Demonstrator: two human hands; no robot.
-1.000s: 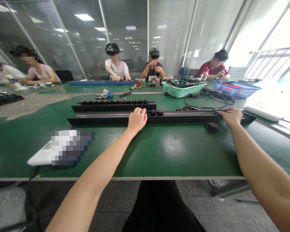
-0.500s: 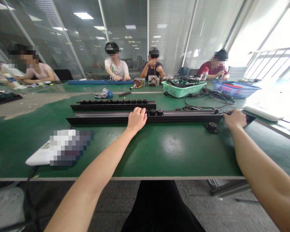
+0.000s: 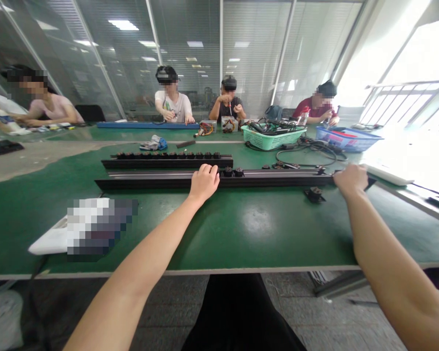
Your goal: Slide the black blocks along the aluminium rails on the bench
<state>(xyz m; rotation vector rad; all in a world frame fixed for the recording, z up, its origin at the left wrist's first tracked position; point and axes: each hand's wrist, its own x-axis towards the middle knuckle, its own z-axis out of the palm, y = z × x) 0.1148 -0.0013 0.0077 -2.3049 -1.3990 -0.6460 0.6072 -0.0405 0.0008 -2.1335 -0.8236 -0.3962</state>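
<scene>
A long black rail (image 3: 149, 182) lies across the green table (image 3: 241, 229) in front of me. My left hand (image 3: 204, 182) rests curled on its middle, fingers over the top edge, just left of two small black parts (image 3: 233, 171) seated in the rail. My right hand (image 3: 350, 178) is closed over the rail's right end. A second black rail (image 3: 166, 162), lined with several black parts, lies parallel just behind. A loose black part (image 3: 313, 193) sits on the table near my right hand.
A white device (image 3: 49, 240) lies at the near left. A green basket (image 3: 272, 137) of cables, loose black cables (image 3: 307, 155) and a blue tray (image 3: 347, 138) stand at the back right. Several people sit working along the far side.
My right hand slid from on top of the rail out to its right end and closed there. My left hand stayed put. The view shifted slightly.
</scene>
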